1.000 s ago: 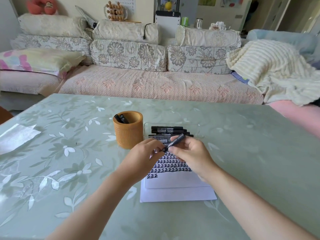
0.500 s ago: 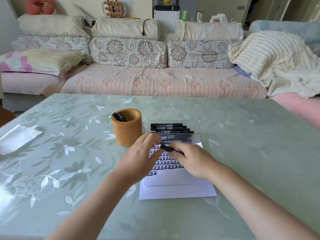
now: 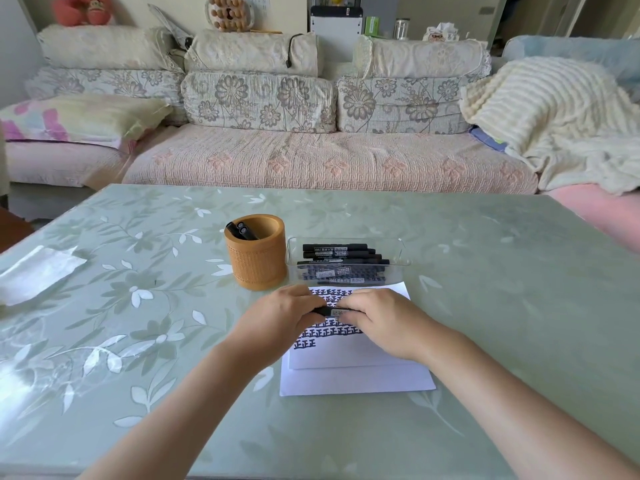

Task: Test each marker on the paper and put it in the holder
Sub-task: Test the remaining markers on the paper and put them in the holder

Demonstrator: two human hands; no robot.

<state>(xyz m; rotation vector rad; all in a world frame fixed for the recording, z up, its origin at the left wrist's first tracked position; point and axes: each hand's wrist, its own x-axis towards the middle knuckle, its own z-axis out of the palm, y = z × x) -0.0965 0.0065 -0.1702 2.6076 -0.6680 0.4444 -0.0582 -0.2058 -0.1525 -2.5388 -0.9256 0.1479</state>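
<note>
Paper (image 3: 356,355): rows of handwritten 正 in dark ink across far half; short last row at near left.
Markers (image 3: 334,247) in tray (image 3: 401,242), just beyond paper: white label strips, print mostly too small; possibly "700" on some, uncertain.
Marker (image 3: 337,311) over paper: white label, print unreadable.
Calendar (image 3: 258,1), far wall: grid of digits, too blurred to read.
</note>
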